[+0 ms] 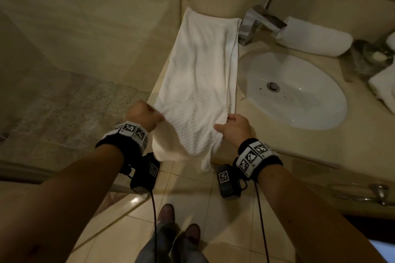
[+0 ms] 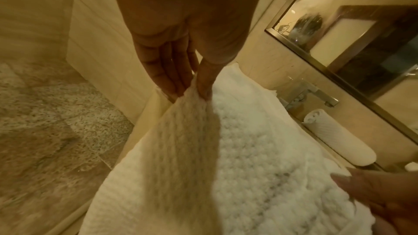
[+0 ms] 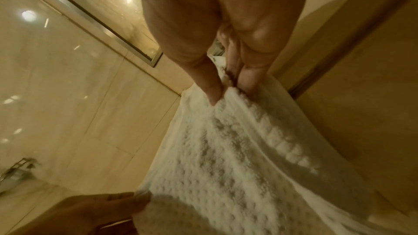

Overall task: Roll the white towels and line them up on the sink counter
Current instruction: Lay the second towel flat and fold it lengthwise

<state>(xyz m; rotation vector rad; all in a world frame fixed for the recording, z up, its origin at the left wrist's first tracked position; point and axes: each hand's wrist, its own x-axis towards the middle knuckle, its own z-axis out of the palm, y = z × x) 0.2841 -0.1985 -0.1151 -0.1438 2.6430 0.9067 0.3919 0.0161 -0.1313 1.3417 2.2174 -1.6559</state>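
A long white towel (image 1: 201,74) folded lengthwise lies flat on the sink counter (image 1: 277,141), left of the basin, reaching back to the wall. Its near end droops over the counter's front edge. My left hand (image 1: 145,115) pinches the towel's near left edge between thumb and fingers (image 2: 172,81). My right hand (image 1: 233,124) pinches the near right edge (image 3: 226,92) the same way. The towel (image 2: 248,149) shows a waffle weave up close. A rolled white towel (image 1: 314,36) lies at the back of the counter, right of the faucet.
The white basin (image 1: 299,92) sits right of the flat towel, with a chrome faucet (image 1: 256,23) behind it. More white towel cloth (image 1: 384,83) and a glass dish (image 1: 372,57) stand at the far right. A tiled wall and a mirror (image 2: 361,42) back the counter. My shoes stand on the floor tiles below.
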